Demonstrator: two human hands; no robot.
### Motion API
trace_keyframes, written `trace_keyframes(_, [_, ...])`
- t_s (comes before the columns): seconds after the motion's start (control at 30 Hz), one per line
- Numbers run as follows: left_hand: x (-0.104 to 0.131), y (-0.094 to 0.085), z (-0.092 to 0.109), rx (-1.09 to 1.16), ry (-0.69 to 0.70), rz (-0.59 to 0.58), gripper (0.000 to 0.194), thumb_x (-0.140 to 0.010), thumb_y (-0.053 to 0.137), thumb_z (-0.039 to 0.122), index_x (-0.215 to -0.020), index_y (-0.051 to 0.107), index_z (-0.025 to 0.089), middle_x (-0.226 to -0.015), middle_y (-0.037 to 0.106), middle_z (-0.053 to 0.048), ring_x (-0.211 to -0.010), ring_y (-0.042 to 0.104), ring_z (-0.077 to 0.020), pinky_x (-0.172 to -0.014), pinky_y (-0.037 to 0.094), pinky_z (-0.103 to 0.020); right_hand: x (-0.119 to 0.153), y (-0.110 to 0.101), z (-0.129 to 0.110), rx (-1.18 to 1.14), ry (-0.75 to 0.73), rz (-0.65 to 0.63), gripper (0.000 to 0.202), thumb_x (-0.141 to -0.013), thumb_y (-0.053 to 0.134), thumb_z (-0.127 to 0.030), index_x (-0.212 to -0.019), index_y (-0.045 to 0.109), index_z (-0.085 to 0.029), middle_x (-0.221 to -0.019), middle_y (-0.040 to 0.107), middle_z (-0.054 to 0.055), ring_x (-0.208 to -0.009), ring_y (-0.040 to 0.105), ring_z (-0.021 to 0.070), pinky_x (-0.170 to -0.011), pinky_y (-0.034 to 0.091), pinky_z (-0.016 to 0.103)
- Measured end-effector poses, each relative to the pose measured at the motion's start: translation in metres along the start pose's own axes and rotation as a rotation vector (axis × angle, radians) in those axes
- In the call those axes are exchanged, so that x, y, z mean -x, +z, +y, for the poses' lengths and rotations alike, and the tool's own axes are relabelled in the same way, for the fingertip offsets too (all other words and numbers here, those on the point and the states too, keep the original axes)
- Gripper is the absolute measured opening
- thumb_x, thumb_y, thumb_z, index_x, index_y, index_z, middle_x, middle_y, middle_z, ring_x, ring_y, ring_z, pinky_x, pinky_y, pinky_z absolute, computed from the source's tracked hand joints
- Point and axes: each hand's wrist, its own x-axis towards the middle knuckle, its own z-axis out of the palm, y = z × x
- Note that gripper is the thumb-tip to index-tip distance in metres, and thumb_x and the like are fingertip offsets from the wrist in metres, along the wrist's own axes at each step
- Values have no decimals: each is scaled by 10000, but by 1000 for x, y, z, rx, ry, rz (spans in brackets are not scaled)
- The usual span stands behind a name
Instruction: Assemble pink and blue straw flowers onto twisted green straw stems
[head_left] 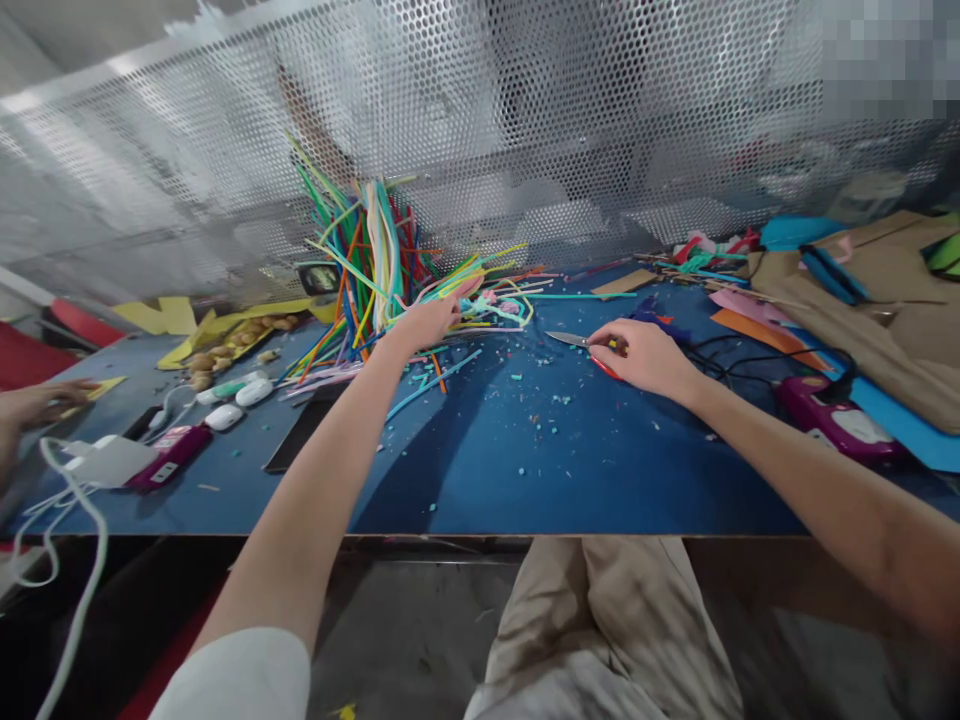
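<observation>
My right hand [637,355] is wrapped around the red and yellow handles of a pair of scissors [568,338]. The blades point left, low over the blue table, and look closed. At the back of the table, my left hand [435,320] reaches into a loose heap of coloured pipe cleaners [491,308]. Its index finger is stretched out; the other fingers are partly hidden, and I cannot make out anything held in them. Just left of it, a tall bundle of pipe cleaners [381,250] leans on the perforated metal screen. Small cut blue bits [556,400] lie scattered between my hands.
Purple power strips [840,420] [171,455] sit at both sides, with cables. Brown paper [885,290] and coloured sheets crowd the right. Left are white computer mice [255,390], a dark tray [300,440] and another person's hand [45,402]. The perforated screen [600,120] closes off the back.
</observation>
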Motion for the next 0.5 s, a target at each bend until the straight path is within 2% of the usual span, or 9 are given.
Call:
trace_keyframes(0.07, [-4,-6,5,-26,31,-94,149,-891,692,135,-772,604,148,-621,568,60,-637,453,-97,-949,411,-215,-1,0,0,-8,-12,14,183,-896,625,-351,-977,756,-252,-1025,756,59,-871,682,234,-842,530,407])
trace_keyframes(0.17, [-9,-13,18,-6,87,-160,10,-890,677,153,-882,683,149,-803,688,12,-760,558,-127,-977,416,-258,-1,0,-1,-19,-15,22,186,-896,622,-350,-976,756,-249,-1014,758,57,-872,685,237,-855,532,411])
trace_keyframes(0.23, [-10,-15,32,-19,143,-168,90,-903,653,192,-954,720,163,-937,732,-22,-872,611,-165,-975,416,-284,-1,0,-1,-21,-15,38,185,-898,619,-351,-968,756,-248,-1004,759,55,-863,684,234,-849,532,406])
trace_keyframes(0.37, [-9,-18,77,-126,351,-47,248,-976,519,292,-1051,728,181,-1084,740,-55,-1014,641,-199,-975,419,-320,-1,0,-3,-40,-36,75,180,-913,601,-342,-928,750,-243,-963,760,42,-805,675,215,-805,528,385])
trace_keyframes(0.5, [-3,-27,143,-133,459,166,239,-978,537,346,-1048,706,192,-1013,736,-36,-986,646,-185,-967,436,-327,-1,2,-3,-78,-67,118,192,-926,586,-345,-924,739,-229,-912,755,47,-724,647,202,-713,520,366])
